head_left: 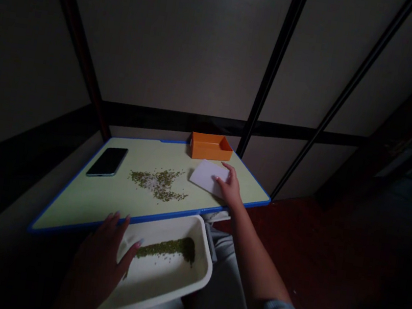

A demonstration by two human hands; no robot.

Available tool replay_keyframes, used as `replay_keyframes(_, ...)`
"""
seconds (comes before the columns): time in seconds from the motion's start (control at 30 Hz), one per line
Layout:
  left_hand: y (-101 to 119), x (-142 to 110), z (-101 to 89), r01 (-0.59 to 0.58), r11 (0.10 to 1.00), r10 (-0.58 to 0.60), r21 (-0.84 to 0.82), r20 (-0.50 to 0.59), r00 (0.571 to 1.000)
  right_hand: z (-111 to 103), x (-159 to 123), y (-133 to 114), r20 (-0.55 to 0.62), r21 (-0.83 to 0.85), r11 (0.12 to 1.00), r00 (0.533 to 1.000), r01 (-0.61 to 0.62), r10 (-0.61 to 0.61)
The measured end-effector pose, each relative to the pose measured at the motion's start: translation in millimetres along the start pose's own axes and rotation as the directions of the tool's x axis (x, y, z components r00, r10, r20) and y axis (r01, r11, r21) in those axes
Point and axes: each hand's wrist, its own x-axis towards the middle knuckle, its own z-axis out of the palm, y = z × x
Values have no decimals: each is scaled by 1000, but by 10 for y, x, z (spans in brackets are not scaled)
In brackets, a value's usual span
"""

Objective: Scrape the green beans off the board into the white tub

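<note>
Pale wall panels [169, 40] with dark upright strips stand behind the work; dim light throughout. Dark red floor [293, 245] visible at right. Pale yellow-green flat-topped counter [78, 207] with a blue edging, in front of the wall. White rectangular plastic tub [160, 277] with rounded corners sits at the near edge of the counter, above the person's legs. Left hand [108, 251] lies over the left end of the tub, thumb reaching inside, fingers near the counter's edge; grip spread, thumb and fingers apart; whether it presses on the rim cannot be told. Right hand [231, 184] is over the right part of the counter, grip clamped on a thin white sheet or card [206, 177], thumb on the upper face, card tilted. Orange open-topped rectangular box [209, 153] stands at the far edge, just beyond the card. Black-screened flat phone [108, 161] lies at the counter's left side, well apart from both hands. Small green grains: one band [172, 247] inside the tub along its far side, one loose scatter [165, 179] on the counter between phone and card, with a whitish patch [150, 182] amid it, composition unclear.
</note>
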Motion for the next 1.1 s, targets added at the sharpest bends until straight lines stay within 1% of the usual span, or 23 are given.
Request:
replay_keyframes(0.1, -2, 14, -13, 6, 1000, -6, -8, 14, 1000, 40, 23, 21, 69, 53, 996, 996, -67, 63)
replay_keyframes(0.27, 14, 44, -39, 21, 1000, -21, 0, 39, 999, 145, 37, 0, 117, 127, 986, 989, -107, 92)
replay_keyframes(0.4, 14, 49, -48, 22, 1000, -23, 7, 49, 999, 211, 43, -18, 128, 139, 985, 988, -100, 82)
replay_keyframes(0.53, 15, 48, -62, 22, 999, -23, 26, 44, 999, 218, 22, -42, 139, 133, 986, 987, -105, 86)
replay_keyframes(0.67, 22, 57, -79, 22, 999, -24, 37, 70, 997, 248, -31, -96, 160, 128, 987, 985, -93, 72)
replay_keyframes(0.73, 25, 59, -77, 37, 999, -39, 29, 82, 996, 284, -58, -130, 170, 125, 988, 983, -88, 66)
replay_keyframes(0.87, 30, 56, -61, 62, 998, -62, 5, 69, 996, 343, -96, -188, 182, 120, 989, 981, -86, 64)
replay_keyframes(1.03, 44, 65, -81, 62, 998, -63, 13, 78, 995, 341, -115, -204, 213, 108, 991, 975, -81, 56)
replay_keyframes(1.1, 52, 71, -101, 51, 998, -53, 20, 87, 995, 335, -119, -181, 205, 118, 990, 978, -76, 50)
